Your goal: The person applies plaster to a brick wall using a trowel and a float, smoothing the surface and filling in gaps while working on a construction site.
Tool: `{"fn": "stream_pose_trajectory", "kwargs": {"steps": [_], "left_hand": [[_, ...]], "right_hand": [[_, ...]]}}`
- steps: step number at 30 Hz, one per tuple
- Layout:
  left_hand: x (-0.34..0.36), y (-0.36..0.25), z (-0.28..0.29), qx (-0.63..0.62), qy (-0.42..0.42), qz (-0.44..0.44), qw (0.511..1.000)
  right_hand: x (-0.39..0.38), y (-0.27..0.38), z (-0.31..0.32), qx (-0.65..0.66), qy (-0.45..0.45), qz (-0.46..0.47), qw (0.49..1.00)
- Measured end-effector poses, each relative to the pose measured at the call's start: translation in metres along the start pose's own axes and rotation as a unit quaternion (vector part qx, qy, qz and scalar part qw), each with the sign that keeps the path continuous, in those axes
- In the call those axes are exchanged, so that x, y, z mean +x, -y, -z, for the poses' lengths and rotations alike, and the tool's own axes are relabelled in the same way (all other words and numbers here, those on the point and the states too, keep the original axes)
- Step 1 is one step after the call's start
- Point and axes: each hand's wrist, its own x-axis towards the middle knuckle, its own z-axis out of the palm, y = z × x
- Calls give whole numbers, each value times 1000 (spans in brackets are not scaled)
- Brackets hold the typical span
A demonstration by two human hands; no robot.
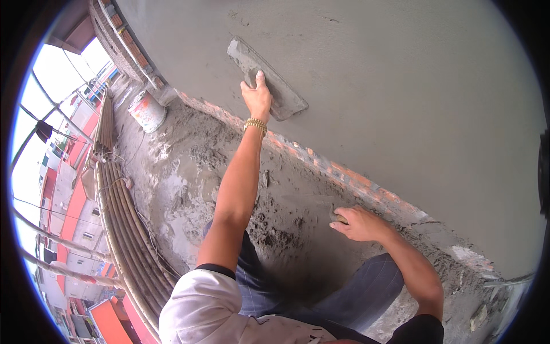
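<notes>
My left hand [257, 98], a gold-coloured bracelet at its wrist, is closed around the grip of a plastering float [289, 102]. The float is long, rectangular and smeared with grey mortar. It lies against the wet grey plastered wall [395, 86], above the exposed brick strip at the wall's foot. Lower and to the right, my right hand [362, 224] is closed on the yellowish handle of a trowel [341, 218]. The trowel's blade can hardly be told from the grey mortar around it. That hand is close to the brick strip, over the mortar-covered floor.
An exposed brick strip [355, 179] runs along the wall's foot. Clumps of mortar [272, 229] lie on the floor between wall and knees. A stained white bucket [147, 112] stands farther off at left. Bundled poles [129, 215] edge the left side, with rooftops beyond and below.
</notes>
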Motion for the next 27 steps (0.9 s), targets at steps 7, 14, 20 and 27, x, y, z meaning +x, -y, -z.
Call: {"fn": "stream_pose_trajectory", "kwargs": {"steps": [7,14,20,27], "left_hand": [[-186,-22,-76,-8,105,-73,992],[-156,-128,-98,155,136,-557,805],[-56,14,-8,60,1,-267,962],[-146,99,-33,-134,20,219,966]], "right_hand": [[12,6,-5,-47,-9,-5,999],[28,-13,-11,-42,-14,-51,998],[17,-22,-15,-41,28,-35,998],[3,2,-6,-57,85,-82,991]]}}
